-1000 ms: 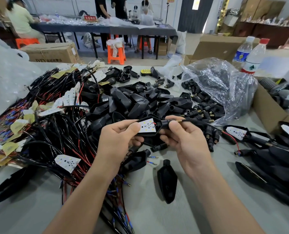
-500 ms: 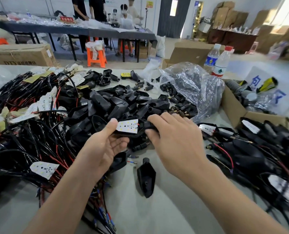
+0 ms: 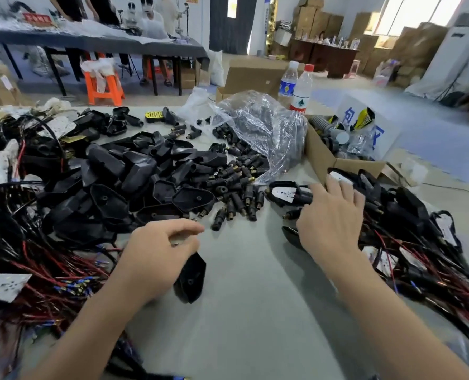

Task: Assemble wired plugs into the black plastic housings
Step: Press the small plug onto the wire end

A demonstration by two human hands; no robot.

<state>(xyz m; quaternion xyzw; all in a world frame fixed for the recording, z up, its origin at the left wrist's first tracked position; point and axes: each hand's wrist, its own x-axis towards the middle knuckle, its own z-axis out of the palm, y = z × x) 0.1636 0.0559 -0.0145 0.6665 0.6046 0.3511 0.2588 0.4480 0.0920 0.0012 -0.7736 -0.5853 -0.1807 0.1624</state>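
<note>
The worktop (image 3: pixel 255 311) carried a heap of empty black housings (image 3: pixel 134 182) at centre left, with wired plugs (image 3: pixel 36 256) tangled beside it. The right hand (image 3: pixel 329 223) lay on the assembled units (image 3: pixel 392 215), fingers straight and released. The left hand (image 3: pixel 156 253) hovered over a single housing (image 3: pixel 191 278), fingers loosely curled and grasping nothing. Good practice was to grip that housing by its wide body, leaving the narrow neck free.

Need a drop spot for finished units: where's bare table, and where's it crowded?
Free: the grey table strip between the two forearms, bordered by the wire tangle on the left, the pile of wired assemblies on the right, and one lone housing. Crowded: housing heap and loose plugs beyond the left hand and right hand.
</note>
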